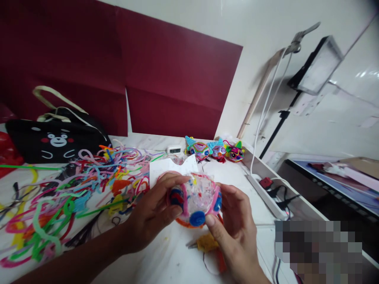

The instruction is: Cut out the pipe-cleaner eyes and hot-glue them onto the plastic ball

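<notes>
A rounded craft figure (199, 197) sits between my two hands above the white table. Its middle is clear and shiny, with pink edging, dark blue and red coils on the sides and a blue spiral disc at the front. My left hand (155, 207) grips its left side, thumb low and fingers over the top. On the right side, my right hand (237, 225) pinches it with the thumb near the blue disc. Below it lies a glue gun (207, 242) with a yellow front and metal nozzle, partly hidden by my right hand.
Loose coloured pipe cleaners (77, 189) cover the table's left side. Several finished colourful figures (199, 150) stand at the back near a small white digital display (174, 150). A black bag (56, 138) is at the back left; a power strip (268, 197) and lamp (319, 65) are on the right.
</notes>
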{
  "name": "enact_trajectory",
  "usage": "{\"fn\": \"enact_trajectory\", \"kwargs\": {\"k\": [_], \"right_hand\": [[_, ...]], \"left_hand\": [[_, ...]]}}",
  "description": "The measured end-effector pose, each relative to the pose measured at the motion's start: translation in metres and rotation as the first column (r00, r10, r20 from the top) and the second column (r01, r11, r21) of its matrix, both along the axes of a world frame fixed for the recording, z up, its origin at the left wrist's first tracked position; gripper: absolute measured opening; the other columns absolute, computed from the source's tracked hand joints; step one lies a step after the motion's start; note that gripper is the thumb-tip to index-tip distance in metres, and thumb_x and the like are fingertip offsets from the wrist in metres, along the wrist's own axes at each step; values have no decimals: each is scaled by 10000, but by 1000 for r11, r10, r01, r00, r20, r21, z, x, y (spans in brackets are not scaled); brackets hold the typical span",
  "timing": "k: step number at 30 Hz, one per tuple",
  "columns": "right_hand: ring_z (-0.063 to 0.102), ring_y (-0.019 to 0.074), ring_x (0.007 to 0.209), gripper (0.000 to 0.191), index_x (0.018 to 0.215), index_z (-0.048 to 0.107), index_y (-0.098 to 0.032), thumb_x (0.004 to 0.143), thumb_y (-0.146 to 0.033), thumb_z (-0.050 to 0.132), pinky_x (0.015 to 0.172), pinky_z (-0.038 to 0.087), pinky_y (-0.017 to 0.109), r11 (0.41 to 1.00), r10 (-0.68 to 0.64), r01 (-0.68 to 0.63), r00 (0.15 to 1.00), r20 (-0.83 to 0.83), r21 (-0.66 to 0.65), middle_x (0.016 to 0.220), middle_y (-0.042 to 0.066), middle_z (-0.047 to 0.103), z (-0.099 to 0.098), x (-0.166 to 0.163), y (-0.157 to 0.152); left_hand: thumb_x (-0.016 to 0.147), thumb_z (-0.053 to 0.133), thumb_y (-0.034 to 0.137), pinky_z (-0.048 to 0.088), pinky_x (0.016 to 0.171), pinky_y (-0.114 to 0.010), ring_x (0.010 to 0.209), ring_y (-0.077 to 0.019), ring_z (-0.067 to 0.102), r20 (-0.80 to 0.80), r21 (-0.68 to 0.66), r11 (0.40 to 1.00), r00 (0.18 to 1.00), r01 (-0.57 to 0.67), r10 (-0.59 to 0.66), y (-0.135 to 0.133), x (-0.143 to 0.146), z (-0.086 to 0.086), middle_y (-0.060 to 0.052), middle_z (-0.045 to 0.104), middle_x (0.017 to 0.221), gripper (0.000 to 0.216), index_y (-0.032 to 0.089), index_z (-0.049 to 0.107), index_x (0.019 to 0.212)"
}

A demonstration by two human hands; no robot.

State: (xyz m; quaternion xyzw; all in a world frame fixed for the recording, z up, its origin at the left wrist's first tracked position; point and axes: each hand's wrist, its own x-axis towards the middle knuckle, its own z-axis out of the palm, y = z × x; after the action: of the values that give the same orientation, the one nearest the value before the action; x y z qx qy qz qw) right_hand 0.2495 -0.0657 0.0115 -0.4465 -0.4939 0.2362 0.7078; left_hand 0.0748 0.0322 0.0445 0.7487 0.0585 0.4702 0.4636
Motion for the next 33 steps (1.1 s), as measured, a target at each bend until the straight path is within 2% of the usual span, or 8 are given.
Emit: {"fn": "enact_trajectory", "kwargs": {"k": [8, 12, 22, 33], "right_hand": [[594, 223, 1207, 525, 1308, 504, -342, 852, -268, 751, 972, 508, 353, 1000, 6, -5, 1000, 18, -19, 1317, 65, 575, 2, 0, -2], [591, 222, 1213, 517, 1302, 503, -357, 855, -277, 750, 951, 510, 344, 999, 11, -11, 1000, 6, -37, 1330, 59, 574, 2, 0, -2], [610, 254, 1200, 528, 1280, 539, -328, 815, -271, 781, 957, 510, 383, 999, -11, 11, 1000, -26, -30, 1316, 76, 603, 2, 0, -1], [602, 224, 1197, 535, 1287, 530, -359, 825, -255, 778, 963, 505, 349, 1000, -9, 9, 1000, -1, -20, 1314, 51, 584, 2, 0, -1]], "left_hand": [[931, 613, 240, 460, 1050, -356, 1218, -249, 527, 6, 8, 1000, 1000, -18, 18, 1, 1, -1, -88, 558, 1280, 412, 325, 607, 1335], [939, 599, 239, 451, 1058, -337, 1233, -239, 519, -12, 9, 1000, 1000, -10, 11, 1, 1, -1, -74, 544, 1298, 426, 344, 589, 1351], [928, 617, 228, 469, 1037, -344, 1217, -251, 535, 7, -1, 1000, 1000, -19, 19, 0, 0, -1, -96, 567, 1292, 409, 307, 616, 1330], [930, 615, 254, 471, 1046, -372, 1230, -264, 531, -7, 35, 999, 999, -33, 33, 1, -1, -1, -81, 565, 1291, 421, 332, 604, 1344]]}}
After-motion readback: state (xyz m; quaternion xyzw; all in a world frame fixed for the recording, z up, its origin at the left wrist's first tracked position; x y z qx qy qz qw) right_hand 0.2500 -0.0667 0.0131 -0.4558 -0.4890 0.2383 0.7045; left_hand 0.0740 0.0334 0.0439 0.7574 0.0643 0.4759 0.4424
